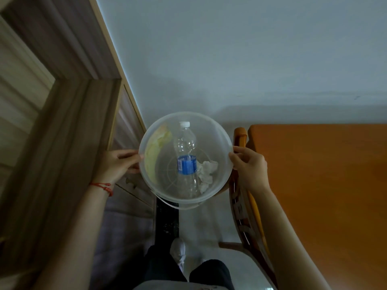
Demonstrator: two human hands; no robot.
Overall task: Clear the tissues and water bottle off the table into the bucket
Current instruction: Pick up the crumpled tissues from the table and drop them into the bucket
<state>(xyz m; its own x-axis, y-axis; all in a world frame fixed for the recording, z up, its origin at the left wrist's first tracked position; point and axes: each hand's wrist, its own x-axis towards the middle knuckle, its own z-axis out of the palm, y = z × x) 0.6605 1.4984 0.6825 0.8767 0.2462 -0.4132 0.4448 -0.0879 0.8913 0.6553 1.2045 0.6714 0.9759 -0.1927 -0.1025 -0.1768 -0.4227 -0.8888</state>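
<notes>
I look straight down into a translucent white bucket (217, 130) held up in front of me. My left hand (117, 164) grips its left rim and my right hand (249, 164) grips its right rim. Inside lies a clear water bottle (185, 147) with a white cap and a blue label, cap pointing away from me. Crumpled white tissues (206, 171) sit beside the bottle at the bucket's bottom right. A yellowish patch (154, 151) shows along the bucket's left inner wall. The bucket's handle hangs below its near edge.
An orange wooden table (314, 185) fills the right side, with a wooden chair (245, 210) at its left edge. A wooden door frame and cabinet (62, 122) stand at the left. My legs and a white shoe (178, 252) show on the light floor below.
</notes>
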